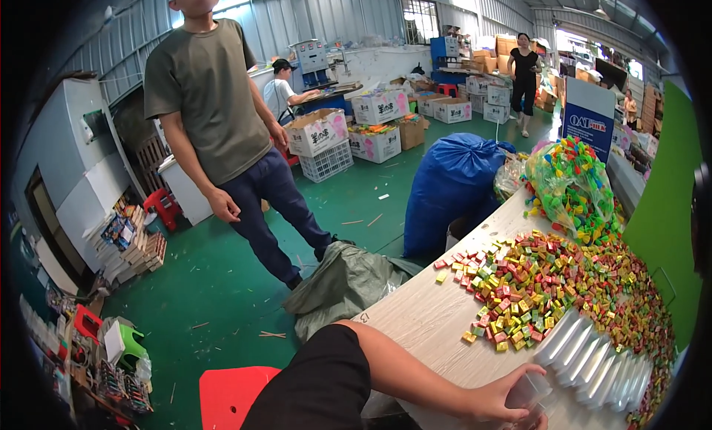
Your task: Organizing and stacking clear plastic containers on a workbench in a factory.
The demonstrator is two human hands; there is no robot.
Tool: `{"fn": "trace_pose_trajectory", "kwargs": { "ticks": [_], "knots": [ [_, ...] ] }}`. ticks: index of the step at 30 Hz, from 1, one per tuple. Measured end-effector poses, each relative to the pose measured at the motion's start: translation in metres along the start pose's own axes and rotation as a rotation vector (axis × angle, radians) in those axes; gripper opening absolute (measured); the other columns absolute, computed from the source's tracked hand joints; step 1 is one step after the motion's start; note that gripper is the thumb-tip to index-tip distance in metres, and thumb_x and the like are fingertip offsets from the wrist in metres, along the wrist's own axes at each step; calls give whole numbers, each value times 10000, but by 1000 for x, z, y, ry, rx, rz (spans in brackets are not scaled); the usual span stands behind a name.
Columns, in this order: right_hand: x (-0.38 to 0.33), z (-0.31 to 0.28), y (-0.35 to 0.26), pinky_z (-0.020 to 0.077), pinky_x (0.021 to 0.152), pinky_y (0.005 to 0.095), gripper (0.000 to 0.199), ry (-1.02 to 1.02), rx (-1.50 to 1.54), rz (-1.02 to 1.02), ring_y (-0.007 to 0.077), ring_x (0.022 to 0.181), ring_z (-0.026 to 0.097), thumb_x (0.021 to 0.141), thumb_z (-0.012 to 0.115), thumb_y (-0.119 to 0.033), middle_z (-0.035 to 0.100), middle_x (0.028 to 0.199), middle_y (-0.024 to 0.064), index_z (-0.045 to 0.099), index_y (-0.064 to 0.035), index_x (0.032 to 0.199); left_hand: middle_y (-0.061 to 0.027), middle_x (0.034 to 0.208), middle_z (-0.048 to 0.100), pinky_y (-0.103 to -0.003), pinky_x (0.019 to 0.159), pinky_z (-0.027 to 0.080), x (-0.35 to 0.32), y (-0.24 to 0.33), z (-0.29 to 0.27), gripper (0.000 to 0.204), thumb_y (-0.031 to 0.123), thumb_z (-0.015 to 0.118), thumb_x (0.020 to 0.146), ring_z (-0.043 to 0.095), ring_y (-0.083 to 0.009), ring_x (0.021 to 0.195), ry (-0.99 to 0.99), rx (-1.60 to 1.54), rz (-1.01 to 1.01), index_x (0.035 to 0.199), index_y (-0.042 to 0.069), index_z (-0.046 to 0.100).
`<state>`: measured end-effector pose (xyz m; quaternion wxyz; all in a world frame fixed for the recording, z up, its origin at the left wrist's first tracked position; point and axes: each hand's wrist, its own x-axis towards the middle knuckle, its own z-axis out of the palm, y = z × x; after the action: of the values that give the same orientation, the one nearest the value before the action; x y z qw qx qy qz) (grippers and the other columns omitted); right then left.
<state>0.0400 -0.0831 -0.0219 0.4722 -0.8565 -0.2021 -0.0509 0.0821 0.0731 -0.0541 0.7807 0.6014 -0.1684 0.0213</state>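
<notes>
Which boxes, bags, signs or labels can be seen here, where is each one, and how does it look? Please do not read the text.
Sign board: upright behind the table's far end, rectangular, blue and white.
Clear bag: on the table's far end, bulging with bright small pieces.
Blue sack: on the green floor beside the table, large, rounded.
Cardboard boxes: further back on the floor, white and brown with pink printing.
White crate: below one box, latticed.

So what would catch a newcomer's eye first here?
The heap of small multicoloured blocks spread across the pale table at right, with a clear bag of bright plastic pieces behind it. Beyond the table stands a big blue sack on the green floor. One hand at the bottom edge holds a clear container.
</notes>
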Motion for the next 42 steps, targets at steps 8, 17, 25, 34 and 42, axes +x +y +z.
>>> {"fn": "trace_pose_trajectory", "kwargs": {
  "ticks": [8, 17, 25, 34, 42],
  "knots": [
    [4, 0, 1, 316, 1040, 429, 662, -34, -47, -58, 376, 1241, 393, 930, 538, -339, 370, 1340, 275, 219, 56, 1354, -108, 1199, 468, -332, 940, 391, -1, 12, 3, 775, 348, 752, 768, 445, -177, 1112, 80, 99, 85, 1339, 70, 308],
    [8, -3, -21, 322, 1042, 401, 608, -56, 125, 36, 326, 1247, 397, 950, 517, -271, 368, 1355, 244, 204, 54, 1357, -117, 1232, 444, -350, 968, 378, -3, 24, 5, 785, 374, 751, 774, 428, -198, 1146, 88, 5, 60, 1343, 56, 312],
    [6, -1, -4, 288, 1065, 391, 526, -86, 165, 21, 310, 1274, 372, 953, 460, -154, 359, 1358, 224, 191, 53, 1354, -138, 1248, 433, -367, 978, 372, 0, 27, 4, 832, 411, 756, 766, 426, -223, 1161, 141, 166, 117, 1355, 47, 294],
    [6, -2, -13, 300, 1055, 386, 500, -82, 217, 160, 304, 1254, 386, 936, 451, -108, 363, 1341, 216, 202, 41, 1343, -150, 1302, 384, -379, 1021, 324, -5, 37, 10, 865, 406, 738, 785, 377, -235, 1221, 70, 62, 3, 1388, 43, 235],
    [4, 3, 2, 316, 1038, 386, 519, -33, 240, 98, 304, 1234, 397, 926, 483, -107, 367, 1334, 220, 209, 31, 1344, -173, 1285, 395, -395, 991, 362, -2, 28, 4, 824, 396, 676, 827, 420, -273, 1191, 42, 166, 113, 1403, 21, 221]
  ]
}}
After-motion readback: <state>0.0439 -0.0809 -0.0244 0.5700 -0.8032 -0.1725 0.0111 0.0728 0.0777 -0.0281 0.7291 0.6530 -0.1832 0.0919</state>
